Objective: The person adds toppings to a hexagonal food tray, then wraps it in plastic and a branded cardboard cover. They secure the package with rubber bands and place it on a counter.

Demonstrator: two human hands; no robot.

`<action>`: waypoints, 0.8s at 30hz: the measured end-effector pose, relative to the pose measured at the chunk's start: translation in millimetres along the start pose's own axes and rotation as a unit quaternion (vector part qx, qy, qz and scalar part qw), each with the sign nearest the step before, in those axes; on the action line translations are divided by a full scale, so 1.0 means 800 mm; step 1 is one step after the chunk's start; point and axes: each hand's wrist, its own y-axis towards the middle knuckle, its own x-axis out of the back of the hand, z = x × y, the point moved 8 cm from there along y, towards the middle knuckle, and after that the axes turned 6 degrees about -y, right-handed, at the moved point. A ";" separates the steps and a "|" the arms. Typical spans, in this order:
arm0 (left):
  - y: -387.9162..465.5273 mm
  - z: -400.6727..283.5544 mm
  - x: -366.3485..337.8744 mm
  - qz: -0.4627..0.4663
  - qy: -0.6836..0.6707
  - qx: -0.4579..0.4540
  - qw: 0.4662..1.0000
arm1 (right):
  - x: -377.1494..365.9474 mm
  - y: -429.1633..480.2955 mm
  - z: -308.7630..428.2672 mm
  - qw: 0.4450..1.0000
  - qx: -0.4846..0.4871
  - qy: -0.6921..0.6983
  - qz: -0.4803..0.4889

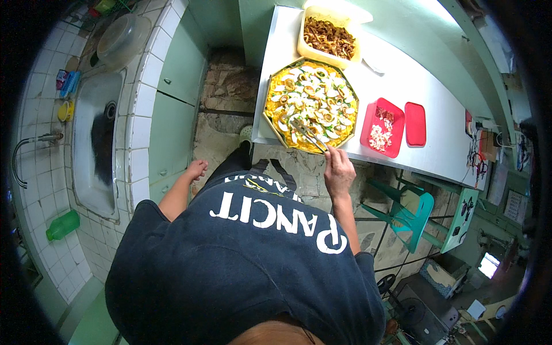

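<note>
My right hand (340, 170) grips metal tongs (314, 138) at the table's front edge. The tongs' tips rest among the toppings of a yellow noodle dish (276, 103) in an octagonal tray (274, 131). White slices, brown-edged rings and green bits cover the noodles. My left hand (198, 169) hangs beside my body, away from the table, its fingers curled and nothing visible in it. Behind the tray, a pale yellow plastic container (302, 41) holds brown cooked strips and rings (330, 39). Right of the tray, a red plastic container (401, 125) holds pale and pinkish shredded pieces (380, 137).
A red lid (415, 124) lies beside the red container on the white table (444, 146). A green plastic chair (414, 215) stands to the right. At left are a sink (92, 172), a faucet (39, 139), a plastic basin (117, 39) and a green bottle (64, 225).
</note>
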 end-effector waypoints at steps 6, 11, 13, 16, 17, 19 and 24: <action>0.000 -0.005 0.000 0.011 0.000 0.002 1.000 | 0.006 -0.003 -0.022 0.998 -0.026 -0.051 0.034; 0.003 -0.019 0.001 0.007 0.019 -0.006 1.000 | -0.003 -0.011 -0.035 0.995 -0.085 0.005 0.057; 0.006 -0.023 0.003 0.003 0.028 -0.008 1.000 | -0.006 -0.016 -0.036 0.993 -0.091 -0.008 0.079; 0.012 -0.025 0.010 0.004 0.027 -0.004 1.000 | 0.005 -0.009 -0.049 0.988 -0.134 0.040 0.073; 0.014 -0.027 0.013 0.007 0.029 -0.006 1.000 | 0.007 -0.001 -0.057 0.982 -0.158 0.072 0.075; 0.019 -0.032 0.022 0.004 0.051 -0.005 0.999 | 0.022 0.031 -0.075 0.977 -0.182 0.102 0.027; 0.035 -0.063 0.040 0.010 0.048 0.003 0.999 | 0.024 0.180 -0.096 0.993 -0.077 0.017 -0.085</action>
